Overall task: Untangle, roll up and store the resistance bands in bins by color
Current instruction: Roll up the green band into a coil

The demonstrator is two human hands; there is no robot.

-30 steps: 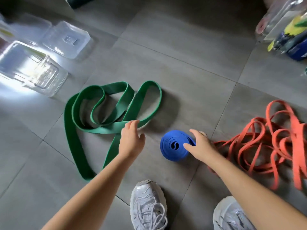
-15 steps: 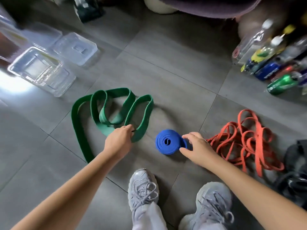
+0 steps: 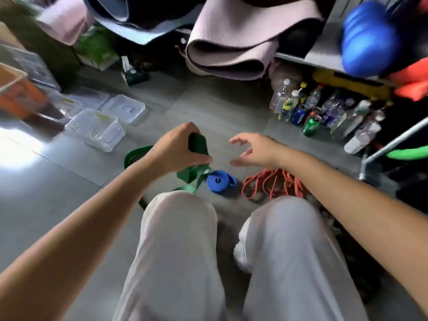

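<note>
the rolled blue band [image 3: 218, 181] lies on the grey floor [image 3: 69, 181], its loose tail trailing to its right. just above and left of it, the left hand [image 3: 177, 148] grips the green band [image 3: 197, 144], fingers [image 3: 185, 129] and thumb curled round a dark fold of it. more green strap hangs from the hand down beside the roll, and a loop shows further left. the rest is hidden behind the forearm and the left knee [image 3: 180, 228], so how tangled it is cannot be told.

above and right of the roll, the right hand [image 3: 254, 149] hovers apart from everything, its fingers [image 3: 238, 139] spread and loosely bent, holding nothing.

right of the roll sits the orange band pile [image 3: 273, 181], its near edge cut off by the right arm and knee. a white shoe [image 3: 240, 253] peeks out between the knees.

far left of the roll stand clear bins [image 3: 97, 129]; their contents are too blurred to make out. beyond the roll to the right, bottles [image 3: 312, 110] stand in a cluster, with a smeared blue ball [image 3: 368, 40] above them.
</note>
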